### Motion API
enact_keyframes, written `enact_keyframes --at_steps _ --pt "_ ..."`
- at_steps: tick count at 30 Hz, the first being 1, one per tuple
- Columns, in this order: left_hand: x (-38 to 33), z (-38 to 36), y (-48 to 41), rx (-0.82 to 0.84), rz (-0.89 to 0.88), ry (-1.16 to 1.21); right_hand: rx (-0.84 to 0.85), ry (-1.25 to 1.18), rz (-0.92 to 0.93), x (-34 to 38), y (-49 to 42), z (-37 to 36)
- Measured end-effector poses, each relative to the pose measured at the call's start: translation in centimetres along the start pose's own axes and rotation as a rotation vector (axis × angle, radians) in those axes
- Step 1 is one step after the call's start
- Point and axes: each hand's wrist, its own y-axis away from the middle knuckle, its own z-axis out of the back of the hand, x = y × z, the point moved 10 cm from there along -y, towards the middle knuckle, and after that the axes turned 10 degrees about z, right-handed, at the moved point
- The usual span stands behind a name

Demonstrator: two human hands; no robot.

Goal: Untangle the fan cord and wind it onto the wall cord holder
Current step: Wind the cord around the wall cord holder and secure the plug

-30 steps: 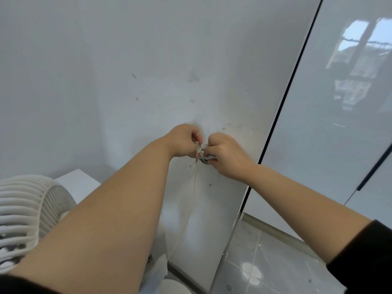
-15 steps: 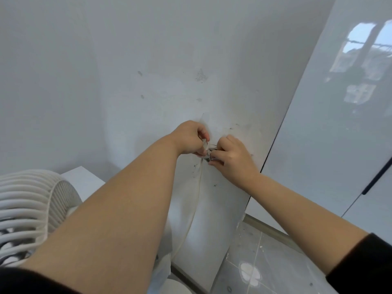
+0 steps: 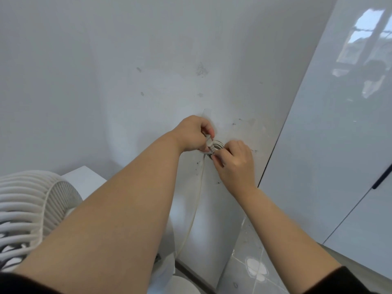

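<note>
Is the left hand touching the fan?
No, the left hand grips the cord at the wall, far from the fan.

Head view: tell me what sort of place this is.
Probably an indoor corner of a home. A scuffed white wall meets glossy grey floor tiles; glossy cabinet doors carry a dark handle; a white fan stands left. The left hand and right hand pinch the fan cord.

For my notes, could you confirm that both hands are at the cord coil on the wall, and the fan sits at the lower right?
Not quite: the head view shows the fan at the lower left. The left hand, pinching the plug, and right hand are indeed at the cord coil on the wall.
</note>
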Motion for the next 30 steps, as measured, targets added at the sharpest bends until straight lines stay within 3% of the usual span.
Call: enact_keyframes --at_steps 15,24,30 --pt "-0.5 -0.1 -0.5 -0.061 -0.092 -0.209 -0.108 0.023 -0.304 -0.1 1.0 -0.1" --pt "-1.3 0.2 0.0 -0.182 -0.161 -0.362 0.009 0.067 -0.215 0.0 -0.1 -0.2" --pt "-1.9 -0.8 -0.2 -0.188 -0.242 -0.518 -0.056 0.075 -0.318 -0.7 1.1 -0.2"
